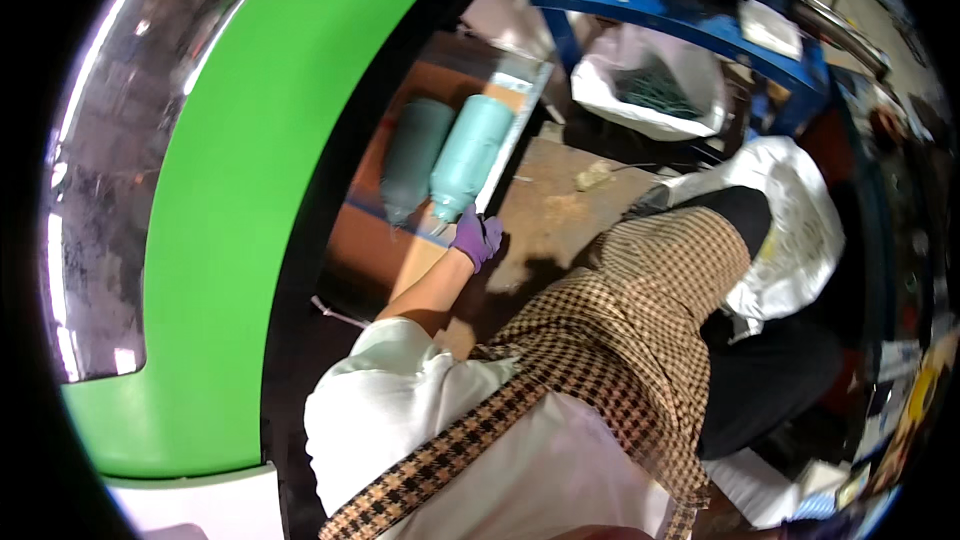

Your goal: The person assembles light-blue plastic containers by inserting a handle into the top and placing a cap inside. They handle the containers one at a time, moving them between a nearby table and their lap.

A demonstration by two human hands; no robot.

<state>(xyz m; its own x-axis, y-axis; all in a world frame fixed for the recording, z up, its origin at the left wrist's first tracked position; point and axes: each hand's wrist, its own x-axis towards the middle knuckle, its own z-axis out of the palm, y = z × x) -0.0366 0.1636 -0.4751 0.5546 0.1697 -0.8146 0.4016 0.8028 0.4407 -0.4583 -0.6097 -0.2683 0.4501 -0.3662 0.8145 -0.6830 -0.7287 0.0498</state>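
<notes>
My left hand [477,238], in a purple glove, has its fingers curled in beside the narrowed near end of a teal bottle-shaped cylinder [470,152]. Whatever lies inside those fingers is hidden. A pale strip [507,155] runs along the cylinder's right side. To its left shows a darker cylinder of similar shape [415,155]; whether this is a second one in shade or a reflection, I cannot tell. At the lower right edge a dark purplish patch [822,526] may be my right hand, but no fingers can be made out there.
A large green machine housing [230,190] curves along my left. Ahead stands a blue metal frame [670,15], with a white sack [650,125] of dark green strands under it. Another white sack [800,240] lies beside my knee. A brown board [560,190] lies ahead of me.
</notes>
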